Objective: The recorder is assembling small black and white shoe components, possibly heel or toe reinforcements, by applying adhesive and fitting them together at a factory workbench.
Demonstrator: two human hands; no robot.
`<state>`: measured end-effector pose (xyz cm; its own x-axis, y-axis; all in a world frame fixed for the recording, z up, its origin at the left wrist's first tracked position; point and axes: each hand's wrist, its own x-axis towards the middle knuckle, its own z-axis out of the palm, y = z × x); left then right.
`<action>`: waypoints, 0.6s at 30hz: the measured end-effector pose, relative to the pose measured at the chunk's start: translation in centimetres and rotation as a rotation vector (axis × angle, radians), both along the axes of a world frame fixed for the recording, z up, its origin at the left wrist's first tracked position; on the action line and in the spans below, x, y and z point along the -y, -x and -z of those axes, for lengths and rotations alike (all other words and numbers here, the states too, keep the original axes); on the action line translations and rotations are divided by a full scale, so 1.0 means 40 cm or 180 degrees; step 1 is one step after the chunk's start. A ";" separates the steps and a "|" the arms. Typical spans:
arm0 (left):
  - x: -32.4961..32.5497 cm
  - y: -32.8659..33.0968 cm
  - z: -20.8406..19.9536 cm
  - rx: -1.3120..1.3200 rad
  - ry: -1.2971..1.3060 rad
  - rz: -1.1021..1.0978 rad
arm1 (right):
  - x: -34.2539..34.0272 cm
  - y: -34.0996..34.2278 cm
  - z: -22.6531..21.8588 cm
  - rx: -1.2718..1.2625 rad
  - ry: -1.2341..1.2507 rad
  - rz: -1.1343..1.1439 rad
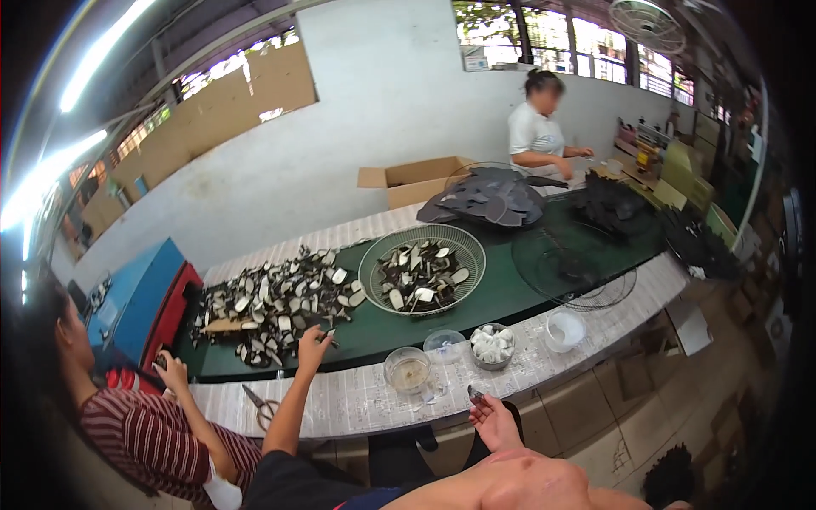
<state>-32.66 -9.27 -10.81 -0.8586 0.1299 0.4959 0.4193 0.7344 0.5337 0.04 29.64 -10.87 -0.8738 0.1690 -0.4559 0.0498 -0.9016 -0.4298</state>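
My left hand (314, 347) reaches over the near edge of a heap of small dark pieces with pale oval faces (280, 297). Its fingers are pinched on a small dark piece, partly hidden. Palm up at the table's front edge, my right hand (493, 418) grips another small dark piece (475, 393) between thumb and fingers. More such pieces lie in a round wire basket (368, 293) on the green surface. Near my right hand stand a metal bowl of white wads (492, 344) and a clear tub with cloudy contents (407, 371).
Scissors (262, 408) lie on the table's paper-covered front strip. A white tub (564, 330) and a flat wire tray (612, 297) are to the right. Dark flat sheets (484, 200) pile up behind. A co-worker in stripes (153, 433) sits left; another person (535, 127) stands across.
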 end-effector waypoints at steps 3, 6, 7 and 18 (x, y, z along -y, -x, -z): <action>-0.001 -0.019 0.018 0.2012 -0.2360 0.0263 | -0.009 -0.025 0.024 0.0051 0.0008 0.0100; -0.067 -0.162 -0.010 0.2340 -0.4865 0.1277 | -0.017 -0.052 0.019 0.0154 0.0053 0.0202; -0.076 -0.198 -0.003 0.2340 -0.5180 0.1256 | -0.019 -0.060 0.013 0.0168 0.0066 0.0278; -0.118 -0.646 0.094 0.3166 -0.3928 0.0689 | 0.024 -0.124 0.029 0.0145 0.0136 0.0011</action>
<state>-6.82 -4.55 -14.58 -0.9089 0.2483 -0.3349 -0.4074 -0.3581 0.8401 4.99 28.70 -12.05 -0.8515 0.1516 -0.5020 0.0651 -0.9193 -0.3881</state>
